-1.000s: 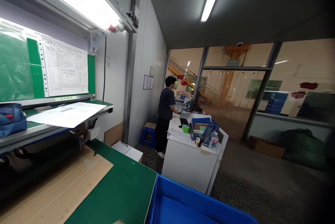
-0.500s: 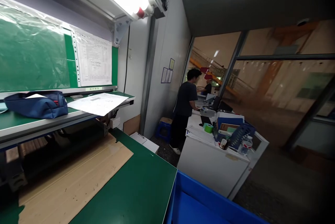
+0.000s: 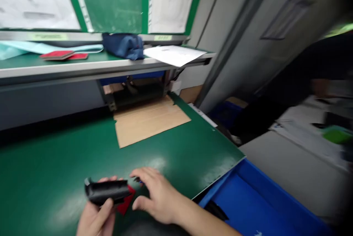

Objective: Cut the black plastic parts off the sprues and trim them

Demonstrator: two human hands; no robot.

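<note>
My left hand [image 3: 96, 215] is low at the frame's bottom, closed around a small black plastic part [image 3: 106, 192] held just above the green table mat [image 3: 55, 162]. A red piece [image 3: 127, 200] shows under the black part, between my two hands. My right hand [image 3: 156, 195] hovers just to the right with fingers spread, fingertips near the black part's right end. Something small and blue sits at its fingertips; I cannot make it out.
A cardboard sheet [image 3: 149, 120] lies on the mat further back. The upper shelf [image 3: 82, 64] carries a dark blue pouch [image 3: 124, 45], white paper [image 3: 173, 55] and red flat items [image 3: 63, 55]. A blue bin [image 3: 256, 203] stands at the right. A person in dark clothes [image 3: 298, 81] stands beyond.
The view has swung down and left from the room to the table. Both my hands have come into view, the left holding the black part.
</note>
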